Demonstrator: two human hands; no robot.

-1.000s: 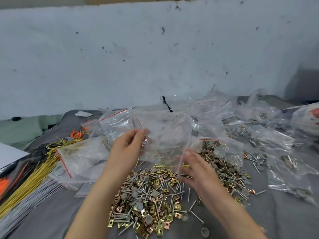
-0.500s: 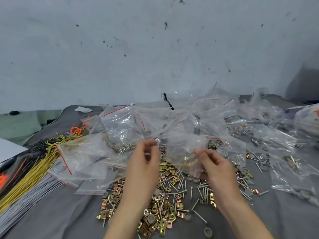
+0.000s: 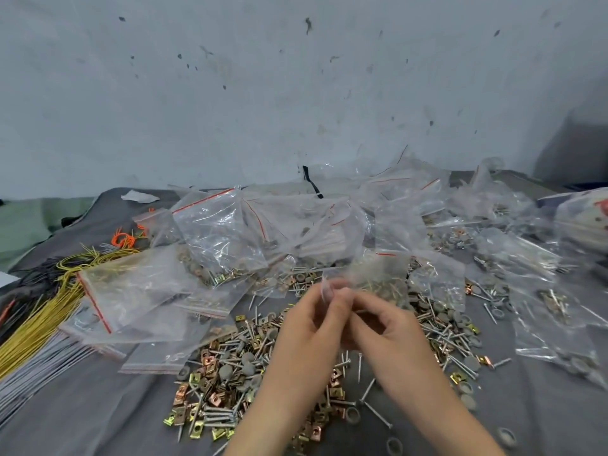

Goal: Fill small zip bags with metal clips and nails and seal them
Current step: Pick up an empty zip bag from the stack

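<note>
The left hand (image 3: 312, 327) and the right hand (image 3: 391, 332) are meeting fingertip to fingertip above the pile of clips and nails (image 3: 223, 373), both with fingers curled and pinching the lower edge of a small zip bag (image 3: 378, 278). The bag is blurred and is standing up just beyond the fingertips. Filled bags (image 3: 230, 232) are lying heaped behind on the gray cloth (image 3: 98, 422), and yellow wires (image 3: 39, 320) are lying at the left.

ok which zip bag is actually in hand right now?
The small bag pinched by left hand and right hand above the loose clips; other bags lie on the cloth.
</note>
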